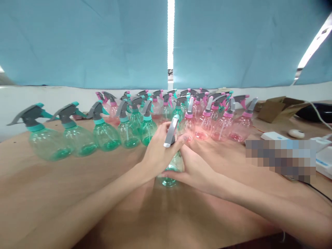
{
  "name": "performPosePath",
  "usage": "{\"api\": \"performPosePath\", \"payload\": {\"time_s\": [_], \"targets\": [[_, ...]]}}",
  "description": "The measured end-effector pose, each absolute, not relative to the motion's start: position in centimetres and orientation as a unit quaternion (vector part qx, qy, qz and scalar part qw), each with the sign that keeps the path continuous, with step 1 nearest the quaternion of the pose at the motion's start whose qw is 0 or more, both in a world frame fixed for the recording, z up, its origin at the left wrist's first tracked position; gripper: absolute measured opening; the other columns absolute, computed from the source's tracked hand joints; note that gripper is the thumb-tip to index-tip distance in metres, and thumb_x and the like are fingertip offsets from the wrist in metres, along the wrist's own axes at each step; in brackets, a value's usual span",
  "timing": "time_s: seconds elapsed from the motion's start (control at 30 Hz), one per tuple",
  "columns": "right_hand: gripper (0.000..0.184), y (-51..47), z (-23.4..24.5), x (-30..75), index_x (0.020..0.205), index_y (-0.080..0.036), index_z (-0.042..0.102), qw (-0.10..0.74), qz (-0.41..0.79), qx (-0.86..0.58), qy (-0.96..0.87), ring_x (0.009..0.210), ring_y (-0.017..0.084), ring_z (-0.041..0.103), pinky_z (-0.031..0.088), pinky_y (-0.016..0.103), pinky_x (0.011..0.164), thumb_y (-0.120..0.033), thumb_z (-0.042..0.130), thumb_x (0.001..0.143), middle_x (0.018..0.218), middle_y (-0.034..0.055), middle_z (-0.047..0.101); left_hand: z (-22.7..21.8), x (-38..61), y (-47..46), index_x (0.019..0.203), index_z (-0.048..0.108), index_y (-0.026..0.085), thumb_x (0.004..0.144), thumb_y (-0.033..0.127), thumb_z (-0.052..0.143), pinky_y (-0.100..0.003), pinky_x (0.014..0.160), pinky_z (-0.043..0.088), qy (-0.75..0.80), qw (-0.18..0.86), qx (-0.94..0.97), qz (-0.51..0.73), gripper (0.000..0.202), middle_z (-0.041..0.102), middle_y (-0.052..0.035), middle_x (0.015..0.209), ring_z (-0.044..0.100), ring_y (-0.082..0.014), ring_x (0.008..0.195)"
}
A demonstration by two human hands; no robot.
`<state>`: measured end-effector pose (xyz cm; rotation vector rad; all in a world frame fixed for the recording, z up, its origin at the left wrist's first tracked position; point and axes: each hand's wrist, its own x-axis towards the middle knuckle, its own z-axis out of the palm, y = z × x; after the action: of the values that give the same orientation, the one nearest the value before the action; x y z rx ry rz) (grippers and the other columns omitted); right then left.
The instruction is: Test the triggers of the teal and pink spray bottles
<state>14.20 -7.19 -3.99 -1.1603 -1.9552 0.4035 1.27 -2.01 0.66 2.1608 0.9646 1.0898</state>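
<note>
A green see-through spray bottle (169, 181) stands upright on the table right in front of me, its grey trigger head tipped toward me. My left hand (158, 150) is closed around the neck and spray head. Lower down, my right hand (195, 166) wraps the bottle's body from the right, the thumb low across the near side. Both hands cover the collar and much of the body. Just beyond stand a green spray bottle (147, 129) on the left and a pink spray bottle (187, 127) on the right.
Rows of green spray bottles (106, 136) and pink ones (241, 126) line the far side of the wooden table (116, 207). At the right are a cardboard box (277, 109), a white computer mouse (296, 134), white power strips (323, 166) and cables. A blue curtain (90, 45) hangs behind.
</note>
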Motion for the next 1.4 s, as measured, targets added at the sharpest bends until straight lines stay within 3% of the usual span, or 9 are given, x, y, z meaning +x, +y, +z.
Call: {"api": "performPosePath", "payload": {"time_s": [0.1, 0.2, 0.37, 0.57, 0.63, 0.73, 0.8, 1.03, 1.4], "targets": [[0.058, -5.9, -3.5, 13.3, 0.126, -0.023, 0.042, 0.408, 0.141, -0.467, -0.771, 0.108, 0.030, 0.059, 0.054, 0.044, 0.079, -0.044, 0.069, 0.079, 0.120, 0.0107, 0.058, 0.5, 0.5, -1.2, 0.120, 0.049, 0.025, 0.085, 0.046, 0.059, -0.041, 0.089, 0.047, 0.363, 0.259, 0.805, 0.391, 0.042, 0.057, -0.0068, 0.121, 0.057, -0.0240, 0.106], [0.047, -4.4, -3.1, 13.3, 0.119, -0.023, 0.048, 0.384, 0.095, -0.477, -0.785, 0.111, 0.030, 0.055, 0.051, 0.045, 0.084, -0.040, 0.069, 0.080, 0.119, 0.0107, 0.056, -1.1, -1.3, -0.4, 0.126, 0.045, 0.025, 0.084, 0.053, 0.059, -0.044, 0.098, 0.044, 0.382, 0.243, 0.805, 0.383, 0.053, 0.052, -0.0084, 0.131, 0.053, -0.0262, 0.118], [0.047, -0.9, -2.4, 14.1, 0.104, -0.015, 0.056, 0.307, 0.031, -0.580, -0.754, 0.104, 0.034, 0.054, 0.048, 0.049, 0.083, -0.045, 0.073, 0.073, 0.104, 0.0147, 0.058, -5.2, -5.5, 0.0, 0.124, 0.045, 0.020, 0.093, 0.045, 0.048, -0.043, 0.100, 0.044, 0.430, 0.164, 0.812, 0.358, 0.040, 0.054, -0.0099, 0.127, 0.053, -0.0254, 0.119], [0.046, 2.2, -1.5, 14.6, 0.108, -0.018, 0.058, 0.300, 0.048, -0.584, -0.753, 0.105, 0.032, 0.057, 0.048, 0.044, 0.084, -0.041, 0.074, 0.072, 0.109, 0.0118, 0.060, -6.8, -7.8, 0.2, 0.114, 0.051, 0.020, 0.092, 0.028, 0.047, -0.043, 0.091, 0.049, 0.415, 0.136, 0.845, 0.309, 0.024, 0.060, -0.0084, 0.115, 0.059, -0.0253, 0.106], [0.058, 2.7, -1.4, 14.7, 0.119, -0.016, 0.053, 0.308, 0.055, -0.587, -0.747, 0.109, 0.033, 0.056, 0.047, 0.045, 0.087, -0.040, 0.074, 0.071, 0.118, 0.0154, 0.058, -6.6, -7.8, 0.1, 0.114, 0.050, 0.020, 0.092, 0.024, 0.045, -0.043, 0.091, 0.049, 0.410, 0.134, 0.852, 0.296, 0.023, 0.060, -0.0084, 0.115, 0.059, -0.0248, 0.107], [0.087, 3.2, -1.5, 14.8, 0.139, -0.008, 0.033, 0.323, 0.069, -0.597, -0.732, 0.122, 0.038, 0.049, 0.043, 0.048, 0.095, -0.038, 0.075, 0.069, 0.133, 0.0247, 0.049, -6.5, -7.6, -0.1, 0.113, 0.049, 0.020, 0.091, 0.020, 0.046, -0.042, 0.090, 0.049, 0.393, 0.129, 0.864, 0.287, 0.022, 0.061, -0.0083, 0.115, 0.059, -0.0247, 0.108], [0.094, 3.5, -1.7, 14.9, 0.143, -0.007, 0.024, 0.328, 0.082, -0.598, -0.727, 0.124, 0.038, 0.048, 0.042, 0.048, 0.096, -0.034, 0.074, 0.069, 0.133, 0.0261, 0.050, -6.5, -7.7, -0.2, 0.111, 0.050, 0.020, 0.090, 0.019, 0.047, -0.042, 0.089, 0.050, 0.392, 0.126, 0.866, 0.284, 0.022, 0.062, -0.0080, 0.113, 0.060, -0.0248, 0.106], [0.088, 4.7, -1.7, 15.3, 0.140, -0.006, 0.026, 0.322, 0.108, -0.603, -0.722, 0.116, 0.036, 0.055, 0.047, 0.044, 0.087, -0.029, 0.072, 0.068, 0.125, 0.0239, 0.056, -6.4, -7.7, -0.1, 0.109, 0.052, 0.021, 0.091, 0.020, 0.044, -0.040, 0.086, 0.050, 0.400, 0.131, 0.871, 0.254, 0.020, 0.061, -0.0076, 0.111, 0.061, -0.0242, 0.103], [0.087, 5.4, -1.7, 15.0, 0.141, -0.002, 0.024, 0.336, 0.106, -0.598, -0.720, 0.121, 0.036, 0.051, 0.044, 0.044, 0.094, -0.021, 0.070, 0.070, 0.131, 0.0269, 0.051, -6.7, -7.9, 0.0, 0.107, 0.055, 0.020, 0.092, 0.021, 0.042, -0.039, 0.084, 0.052, 0.383, 0.138, 0.883, 0.232, 0.020, 0.060, -0.0079, 0.109, 0.061, -0.0232, 0.098]]}}
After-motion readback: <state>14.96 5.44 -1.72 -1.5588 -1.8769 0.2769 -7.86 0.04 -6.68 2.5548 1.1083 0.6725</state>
